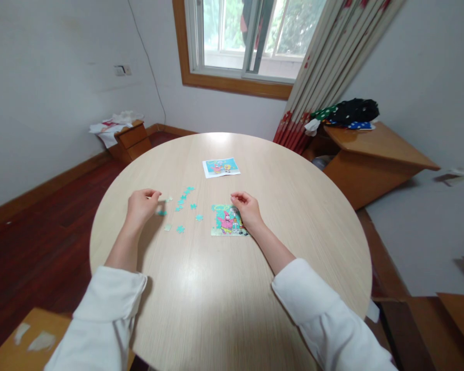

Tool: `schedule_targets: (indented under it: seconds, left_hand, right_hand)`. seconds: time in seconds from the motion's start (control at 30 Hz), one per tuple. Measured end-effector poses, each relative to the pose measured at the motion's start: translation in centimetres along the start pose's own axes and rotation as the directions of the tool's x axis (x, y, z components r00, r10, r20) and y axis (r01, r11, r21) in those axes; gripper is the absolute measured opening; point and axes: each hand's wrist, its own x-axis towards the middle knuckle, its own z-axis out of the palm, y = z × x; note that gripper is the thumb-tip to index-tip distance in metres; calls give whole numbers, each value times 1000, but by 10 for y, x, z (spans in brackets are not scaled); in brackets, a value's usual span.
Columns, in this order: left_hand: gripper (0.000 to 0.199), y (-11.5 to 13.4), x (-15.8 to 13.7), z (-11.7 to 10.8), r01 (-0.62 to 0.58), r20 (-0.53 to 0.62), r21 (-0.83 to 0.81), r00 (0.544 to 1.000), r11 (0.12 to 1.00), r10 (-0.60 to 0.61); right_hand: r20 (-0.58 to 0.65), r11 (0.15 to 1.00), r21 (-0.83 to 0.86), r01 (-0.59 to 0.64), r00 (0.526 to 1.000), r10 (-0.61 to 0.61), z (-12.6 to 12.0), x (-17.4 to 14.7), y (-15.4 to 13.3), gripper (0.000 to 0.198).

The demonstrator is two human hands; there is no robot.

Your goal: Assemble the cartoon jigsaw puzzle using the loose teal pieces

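Note:
A partly joined jigsaw puzzle (226,223) with a pink cartoon figure lies flat on the table. My right hand (249,210) is over its upper right part and hides some of it. The thumb and fingers of that hand are pinched together; what they hold, if anything, is too small to make out. To the left, several loose teal puzzle pieces (181,229) lie scattered. My left hand (142,206) hovers beside them with thumb and forefinger pressed together, and I cannot make out anything between the tips.
A picture card (221,167) with a similar cartoon scene lies farther back on the round wooden table (201,299). Beyond stand a small cabinet (133,141) with papers at left and a wooden desk (375,154) with cloths at right, below a curtained window.

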Motion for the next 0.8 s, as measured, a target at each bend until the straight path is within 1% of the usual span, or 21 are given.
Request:
schedule_targets:
  seconds: [0.1,0.17,0.23,0.3,0.37,0.43,0.57,0.7,0.8]
  left_hand:
    - [32,-5,2,1,21,30,14,999,1000,-22]
    - [34,-7,4,6,24,61,35,998,999,-26]
    - [36,-9,6,13,-11,76,59,997,998,6]
    - [35,-10,7,22,-75,77,89,995,993,68]
    - [31,-11,8,30,-124,77,127,990,984,115]
    - [25,-11,9,35,-146,69,163,988,976,137]
    - [16,-11,10,37,-137,80,168,989,976,125]
    - [14,-9,9,36,-107,97,161,991,981,93]
    - [14,-8,7,35,-109,106,164,990,980,92]
  right_hand:
    - [2,1000,-15,-3,1000,3,0,0,0,24]
    - [5,1000,-18,-1,1000,1,0,0,0,24]
    - [4,1000,-16,0,1000,0,0,0,0,24]
    - [-3,1000,-13,1,1000,-1,0,0,1,25]
    - [-18,1000,-5,2,1000,-2,0,0,0,26]
    - [-33,1000,8,8,999,-8,0,-1,-1,27]
    - [-40,999,15,39,998,-39,-3,-2,-6,26]
    - [-73,997,36,74,995,-71,-9,-3,-10,26]
    - [-108,996,11,91,990,-89,-20,-1,-13,28]
